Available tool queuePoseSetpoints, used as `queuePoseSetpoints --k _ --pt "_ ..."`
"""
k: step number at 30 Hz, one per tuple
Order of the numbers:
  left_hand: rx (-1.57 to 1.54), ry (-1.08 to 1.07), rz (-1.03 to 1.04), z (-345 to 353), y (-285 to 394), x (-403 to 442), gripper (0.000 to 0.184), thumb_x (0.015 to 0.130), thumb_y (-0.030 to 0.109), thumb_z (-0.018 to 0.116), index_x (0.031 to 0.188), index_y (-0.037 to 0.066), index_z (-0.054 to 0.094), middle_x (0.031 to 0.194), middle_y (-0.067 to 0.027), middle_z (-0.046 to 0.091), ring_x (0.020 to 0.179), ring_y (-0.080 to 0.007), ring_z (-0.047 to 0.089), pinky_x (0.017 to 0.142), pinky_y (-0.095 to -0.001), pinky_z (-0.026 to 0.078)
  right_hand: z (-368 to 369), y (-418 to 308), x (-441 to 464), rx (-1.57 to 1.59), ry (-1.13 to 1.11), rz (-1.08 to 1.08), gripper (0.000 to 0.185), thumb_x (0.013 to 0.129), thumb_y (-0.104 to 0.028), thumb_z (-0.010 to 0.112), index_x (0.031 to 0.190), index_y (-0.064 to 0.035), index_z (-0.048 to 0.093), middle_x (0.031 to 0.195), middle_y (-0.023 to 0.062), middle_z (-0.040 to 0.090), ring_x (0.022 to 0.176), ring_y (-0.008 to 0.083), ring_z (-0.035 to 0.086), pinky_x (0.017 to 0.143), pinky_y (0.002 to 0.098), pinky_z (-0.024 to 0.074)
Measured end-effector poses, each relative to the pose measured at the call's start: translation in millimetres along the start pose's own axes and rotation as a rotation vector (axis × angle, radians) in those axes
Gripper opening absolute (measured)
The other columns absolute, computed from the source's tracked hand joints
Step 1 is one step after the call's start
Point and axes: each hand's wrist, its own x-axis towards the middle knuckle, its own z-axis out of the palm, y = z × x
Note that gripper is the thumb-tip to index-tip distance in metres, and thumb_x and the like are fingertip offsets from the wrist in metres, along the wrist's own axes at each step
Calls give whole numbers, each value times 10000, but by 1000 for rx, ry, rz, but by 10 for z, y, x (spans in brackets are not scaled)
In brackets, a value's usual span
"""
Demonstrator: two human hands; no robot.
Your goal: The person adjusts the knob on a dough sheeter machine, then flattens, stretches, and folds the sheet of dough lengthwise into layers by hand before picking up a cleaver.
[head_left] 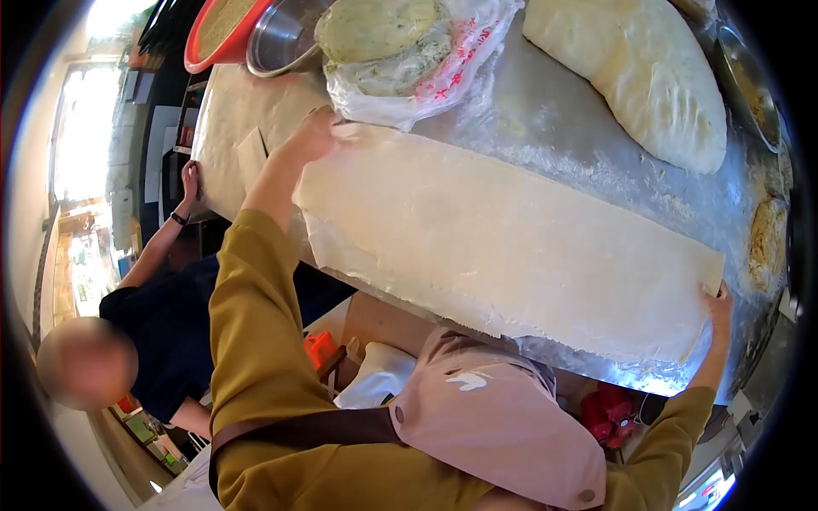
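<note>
A long, flat sheet of pale dough (503, 243) lies along the front edge of the metal table, its near edge ragged. At its upper left corner my left hand (318, 134) has its fingers closed on the dough. The far right end of the sheet is between the fingers of my right hand (718, 302). Just beyond my left hand sit greenish, speckled dough rounds (383, 38) on a plastic bag with red print (426, 98). A big lump of pale dough (635, 77) rests farther back on the floured table (545, 128).
A red bowl (223, 30) and a metal bowl (285, 38) stand at the back left. Another metal bowl (750, 89) is at the right, near a yellowish, crumbly piece (767, 243). At left, another person (170, 319) has a hand at the table edge.
</note>
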Motion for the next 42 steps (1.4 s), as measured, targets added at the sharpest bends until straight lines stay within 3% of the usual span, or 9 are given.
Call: queuePoseSetpoints --k 3,5,6,12,15,20,26,32,42 --pt "75 14 68 -11 126 -71 752 624 448 862 1231 75 623 1211 -186 619 1181 -373 535 1010 -450 432 -6 -643 -178 -255 -3 110 446 790 -154 780 1184 -13 626 1021 54 681 893 138 607 803 289 499" --pt "-57 -11 107 -8 131 -106 664 647 347 843 1219 86 629 1153 -165 665 1079 -359 616 948 -454 475 -18 -327 -65 -125 40 -25 531 735 -139 810 1212 -16 613 1056 75 687 921 152 618 819 317 513" --pt "-25 34 226 -39 263 -124 656 631 321 850 1206 90 634 1132 -153 682 1056 -350 633 922 -452 487 -7 -462 -45 -445 118 -86 571 732 -150 816 1242 -16 595 1090 81 682 949 160 619 840 331 517" --pt "15 115 370 -56 410 -135 598 599 163 863 1146 40 654 1027 -186 695 961 -381 645 866 -425 507 -96 -722 289 -110 -79 19 428 709 -118 818 1103 -20 681 1011 60 691 894 143 613 813 301 500" --pt "-84 -60 170 -90 579 -182 553 590 102 858 1100 19 659 1001 -191 694 935 -387 645 831 -419 507 23 -1164 215 -317 -105 -103 439 680 -115 831 1087 -30 687 951 59 694 850 169 619 793 303 496" --pt "-114 -27 173 -78 664 -259 474 607 112 849 1031 10 663 949 -197 682 890 -390 641 786 -421 501 144 -1931 90 -643 -320 85 498 617 -180 877 1058 -43 691 962 139 697 896 262 643 829 349 494" --pt "-1 -12 262 -40 705 -241 432 667 219 833 983 1 633 890 -193 658 838 -390 617 746 -414 493 427 -2083 5 -924 -270 -125 540 569 -317 893 996 -52 695 988 184 688 955 378 638 857 434 501" --pt "58 87 398 37 768 -252 312 813 258 738 942 17 589 838 -175 621 806 -410 597 692 -440 480 455 -1988 -128 -1048 -327 -229 540 758 -429 775 1154 -78 667 1199 172 654 1103 360 613 941 431 485" --pt "365 312 472 -16 582 -562 209 827 235 734 902 85 609 757 -97 574 638 -330 605 540 -419 477 197 -2020 -535 -717 -192 -421 314 842 -355 697 1000 -84 688 952 150 662 909 370 623 791 440 486"
